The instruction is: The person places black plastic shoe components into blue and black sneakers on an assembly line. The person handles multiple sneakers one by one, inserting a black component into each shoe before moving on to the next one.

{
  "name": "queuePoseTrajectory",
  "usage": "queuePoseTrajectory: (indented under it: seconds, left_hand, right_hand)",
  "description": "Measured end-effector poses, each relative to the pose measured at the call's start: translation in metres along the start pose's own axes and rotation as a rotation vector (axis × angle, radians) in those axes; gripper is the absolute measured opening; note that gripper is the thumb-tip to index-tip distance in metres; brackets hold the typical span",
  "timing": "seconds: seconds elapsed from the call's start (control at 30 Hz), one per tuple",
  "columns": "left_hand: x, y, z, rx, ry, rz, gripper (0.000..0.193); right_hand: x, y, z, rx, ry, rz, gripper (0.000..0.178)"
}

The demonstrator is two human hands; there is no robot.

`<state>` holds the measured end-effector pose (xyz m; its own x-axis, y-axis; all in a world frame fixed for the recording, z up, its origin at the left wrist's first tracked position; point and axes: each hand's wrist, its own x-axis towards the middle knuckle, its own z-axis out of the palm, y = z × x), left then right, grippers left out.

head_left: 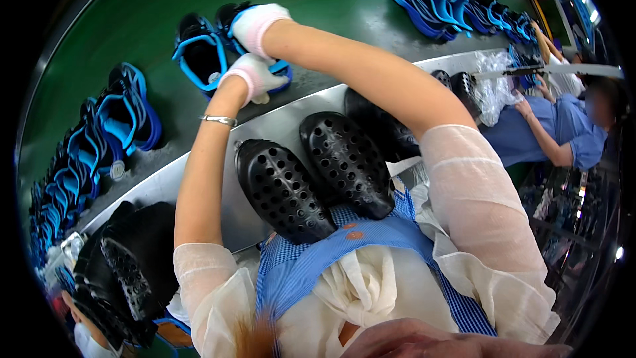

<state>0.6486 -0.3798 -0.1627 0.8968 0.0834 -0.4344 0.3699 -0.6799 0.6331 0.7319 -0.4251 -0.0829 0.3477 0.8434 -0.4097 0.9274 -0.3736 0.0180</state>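
Both my hands wear white gloves and are at one black-and-blue sneaker (pixel 230 18) on the green surface. My right hand (pixel 257 26) is closed over its upper, with the fingertips mostly hidden. Nearer to me, my left hand (pixel 260 78) grips the sneaker's heel end, where a blue edge shows beside the glove. A matching sneaker (pixel 199 59) stands immediately to the left, its bright blue collar facing up. Between my forearms, two black perforated shoe-shaped forms (pixel 285 189) lie at the metal edge against my apron.
The green conveyor-like surface (pixel 318 0) has a metal rim (pixel 228 192) on my side. Rows of similar sneakers stand at left (pixel 122 113) and far right (pixel 430 10). More black forms (pixel 132 258) are piled lower left. A co-worker in blue (pixel 553 129) handles clear plastic (pixel 493 86) at right.
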Motion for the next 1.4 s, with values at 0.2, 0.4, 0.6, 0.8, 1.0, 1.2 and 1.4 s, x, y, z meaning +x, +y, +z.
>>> queuePoseTrajectory:
  seconds: [0.2,0.4,0.6,0.8,1.0,1.2,1.4]
  left_hand:
    - [-0.009,0.016,-0.018,0.082,-0.193,-0.094,0.060]
    - [-0.021,0.026,-0.015,-0.140,-0.024,-0.113,0.033]
    - [-0.021,0.021,-0.011,-0.154,-0.053,-0.098,0.030]
    - [-0.023,0.023,-0.010,-0.174,-0.028,-0.148,0.029]
    - [-0.021,0.020,-0.011,-0.176,-0.035,-0.114,0.029]
    - [-0.022,0.014,-0.009,-0.156,-0.036,-0.116,0.029]
    - [-0.026,0.018,-0.008,-0.153,-0.017,-0.136,0.030]
  right_hand:
    - [0.006,0.007,0.010,0.142,0.054,0.043,0.025]
    - [-0.062,0.101,-0.002,0.222,0.081,0.068,0.039]
    - [-0.137,0.250,0.010,0.042,0.314,0.598,0.024]
    - [-0.153,0.384,0.091,0.023,0.151,0.811,0.053]
    - [-0.131,0.393,0.121,0.163,0.280,0.849,0.049]
    - [-0.105,0.324,0.095,0.422,0.162,0.570,0.036]
    - [-0.085,0.231,0.083,0.401,0.184,0.372,0.039]
